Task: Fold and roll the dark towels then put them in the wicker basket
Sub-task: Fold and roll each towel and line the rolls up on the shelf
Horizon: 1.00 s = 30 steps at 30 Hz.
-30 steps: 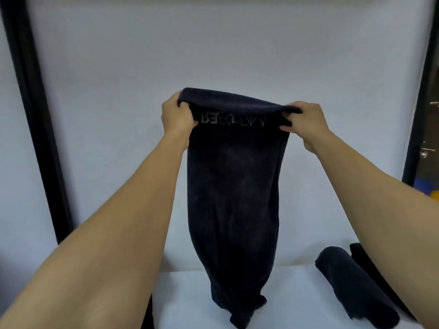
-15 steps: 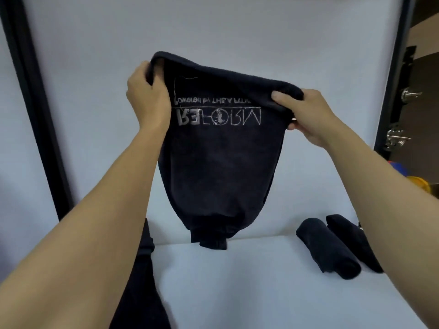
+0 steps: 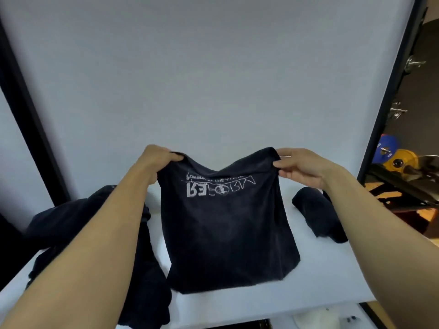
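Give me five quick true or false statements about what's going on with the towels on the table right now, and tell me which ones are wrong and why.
1. Both hands pinch the top corners of the printed dark towel. True: the left hand and the right hand each hold a corner.
2. The towel's lower edge rests on the white table. True.
3. The print on the towel is red. False: it is white.
4. Rolled dark towels lie on the table to the right. True.
5. The wicker basket stands beside the pile of unfolded towels. False: no basket is in view.
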Tool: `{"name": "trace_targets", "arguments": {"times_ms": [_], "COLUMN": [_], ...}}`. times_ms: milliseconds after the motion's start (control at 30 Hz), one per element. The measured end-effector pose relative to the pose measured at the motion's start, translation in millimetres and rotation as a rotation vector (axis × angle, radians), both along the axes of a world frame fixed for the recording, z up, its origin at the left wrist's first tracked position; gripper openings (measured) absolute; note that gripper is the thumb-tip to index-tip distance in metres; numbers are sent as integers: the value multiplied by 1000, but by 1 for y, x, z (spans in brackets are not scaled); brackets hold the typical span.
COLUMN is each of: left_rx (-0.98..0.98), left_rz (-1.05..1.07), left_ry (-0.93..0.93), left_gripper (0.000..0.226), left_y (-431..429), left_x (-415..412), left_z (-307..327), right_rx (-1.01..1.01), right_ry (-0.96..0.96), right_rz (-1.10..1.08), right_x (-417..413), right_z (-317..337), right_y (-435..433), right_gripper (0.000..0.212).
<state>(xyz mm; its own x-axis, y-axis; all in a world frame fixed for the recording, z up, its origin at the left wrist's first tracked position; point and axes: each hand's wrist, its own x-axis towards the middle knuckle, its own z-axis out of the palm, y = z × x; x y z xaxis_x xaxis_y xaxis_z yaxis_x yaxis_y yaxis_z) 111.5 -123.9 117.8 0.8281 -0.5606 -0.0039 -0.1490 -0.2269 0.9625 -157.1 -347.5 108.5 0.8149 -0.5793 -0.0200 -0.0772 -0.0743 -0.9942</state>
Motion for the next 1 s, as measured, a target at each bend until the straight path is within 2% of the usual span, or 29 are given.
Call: {"name": "trace_targets", "arguments": {"times_ms": [100, 200, 267, 300, 367, 467, 533, 600, 700, 767, 833, 900, 1000], "left_rx": [28, -127, -164, -75, 292, 697, 834, 909, 1022, 1077, 1028, 879, 535], "left_rz": [43, 127, 141, 128, 49, -84, -113, -172, -317, -399, -421, -389, -308], "left_ry": [121, 197, 233, 210, 76, -133, -214, -190, -47, 24, 60, 133, 279], "left_gripper": [26, 9, 20, 35, 60, 66, 60, 49, 49, 50, 44, 39, 21], "left_y": [-18, -38, -48, -50, -44, -30, -22, -16, 1, 12, 23, 33, 42], "left_x": [20, 33, 38, 37, 26, 5, -5, -15, -28, -30, -29, -29, -36], "left_z": [-30, -56, -78, -91, -119, -157, -165, -161, -148, -146, -148, -149, -137], "right_rx": [-28, 18, -7, -46, -138, -331, -467, -517, -511, -437, -366, -269, -99], "right_ry": [64, 41, 60, 118, 323, 632, 714, 758, 873, 944, 1013, 1022, 836], "right_rz": [-129, -329, -391, -388, -328, -247, -280, -298, -209, -98, 28, 104, 110], "right_x": [24, 52, 65, 69, 69, 58, 50, 44, 33, 23, 10, -3, -15], "right_z": [-33, -62, -82, -93, -117, -153, -167, -175, -173, -165, -155, -143, -119], "right_y": [-15, -27, -30, -30, -28, -18, -10, -6, -1, 6, 14, 19, 30], "right_gripper": [21, 23, 25, 28, 38, 45, 37, 28, 43, 59, 65, 55, 37]}}
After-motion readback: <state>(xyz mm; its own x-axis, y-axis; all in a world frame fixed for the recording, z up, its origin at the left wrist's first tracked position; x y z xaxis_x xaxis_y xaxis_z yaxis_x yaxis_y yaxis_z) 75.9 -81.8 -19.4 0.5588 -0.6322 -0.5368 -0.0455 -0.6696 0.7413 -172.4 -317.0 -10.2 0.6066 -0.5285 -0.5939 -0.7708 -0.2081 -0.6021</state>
